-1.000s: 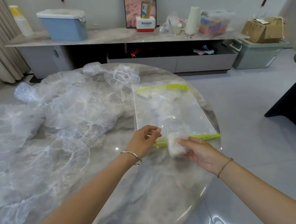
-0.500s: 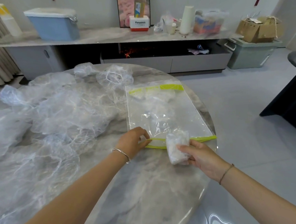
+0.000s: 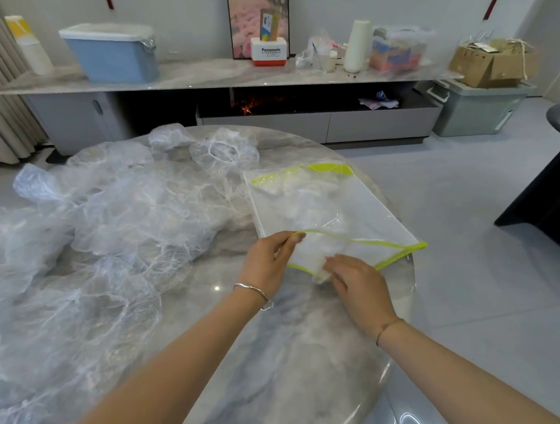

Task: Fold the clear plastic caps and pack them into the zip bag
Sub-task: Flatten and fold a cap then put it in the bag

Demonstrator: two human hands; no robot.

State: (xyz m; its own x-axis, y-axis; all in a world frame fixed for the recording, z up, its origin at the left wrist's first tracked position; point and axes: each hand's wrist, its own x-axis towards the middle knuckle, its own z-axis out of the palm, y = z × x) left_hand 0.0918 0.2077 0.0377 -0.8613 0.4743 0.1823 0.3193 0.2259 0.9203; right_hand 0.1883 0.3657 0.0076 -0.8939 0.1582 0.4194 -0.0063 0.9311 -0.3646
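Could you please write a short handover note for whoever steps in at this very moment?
Left hand: pinching the upper lip of the zip bag, holding its mouth open.
Right hand: pushing a folded cap into the mouth; part is not in yet.
Bag lies on the table, with some folded caps already inside.
Left: a large heap of loose caps to fold and pack, then seal the bag.

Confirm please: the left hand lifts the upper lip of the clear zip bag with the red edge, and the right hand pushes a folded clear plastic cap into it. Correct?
Not quite. In the head view, the edge of the clear zip bag is yellow-green, not red. The rest holds: the left hand lifts its upper lip and the right hand pushes the folded clear plastic cap in.
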